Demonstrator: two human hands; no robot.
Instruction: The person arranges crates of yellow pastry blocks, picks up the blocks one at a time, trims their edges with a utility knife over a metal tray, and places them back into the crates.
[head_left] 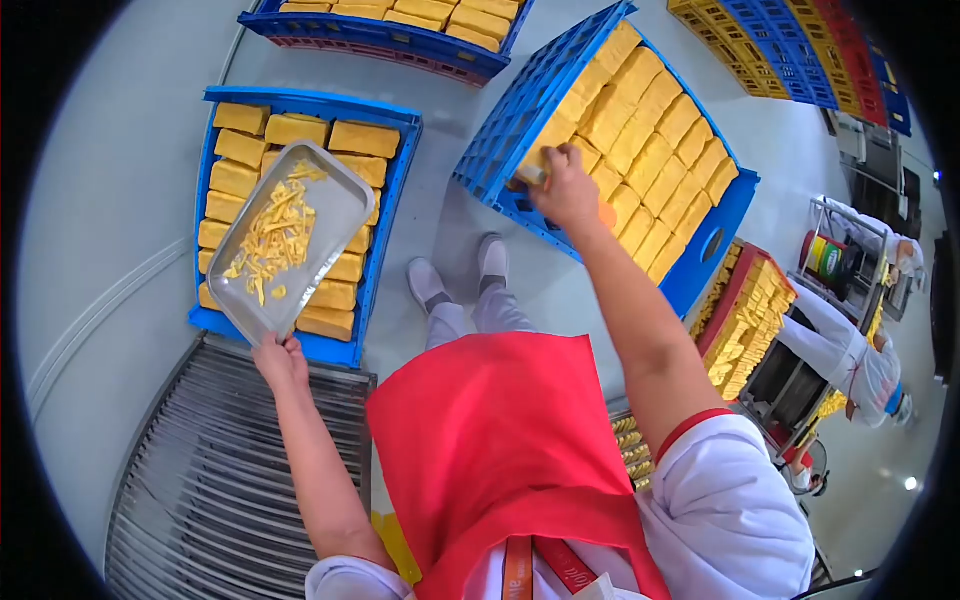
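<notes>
Here, the left grip (280,358) is closed on the near rim of the shallow metal tray (335,210), a smooth, round-cornered rectangle scattered with thin, uneven yellow strips (272,238). Below the tray, brick-shaped golden blocks (361,139) fill a blue plastic crate (408,148). To its right, a lattice-walled blue crate (515,100) holds close-set yellow loaves (637,150); there the right grip (558,185) curls at their edge, its contents unclear.
</notes>
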